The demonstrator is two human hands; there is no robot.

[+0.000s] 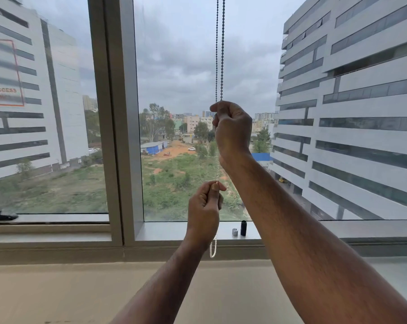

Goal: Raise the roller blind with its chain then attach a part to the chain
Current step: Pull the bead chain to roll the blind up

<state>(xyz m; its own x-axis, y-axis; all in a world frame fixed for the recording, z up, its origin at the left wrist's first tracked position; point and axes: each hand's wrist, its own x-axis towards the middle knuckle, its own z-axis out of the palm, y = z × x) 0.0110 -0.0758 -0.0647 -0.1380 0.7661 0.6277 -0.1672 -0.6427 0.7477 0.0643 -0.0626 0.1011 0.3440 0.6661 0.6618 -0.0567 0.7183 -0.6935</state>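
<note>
The raising step was judged under way — the grey beaded metal chain (222,50) was pinched by the right hand (233,129) at twelve o'clock and the left hand (203,213) below. The small silver and black cylindrical parts (240,229) lay on the sill (174,230) at three o'clock — to be fetched next.

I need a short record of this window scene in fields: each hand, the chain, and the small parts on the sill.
right hand: closed on the bead chain, upper grip
left hand: fingers pinch the chain lower down
chain end: loop hangs below left hand
blind: not in view
silver part: on the sill, untouched
black part: upright beside the silver one
</note>
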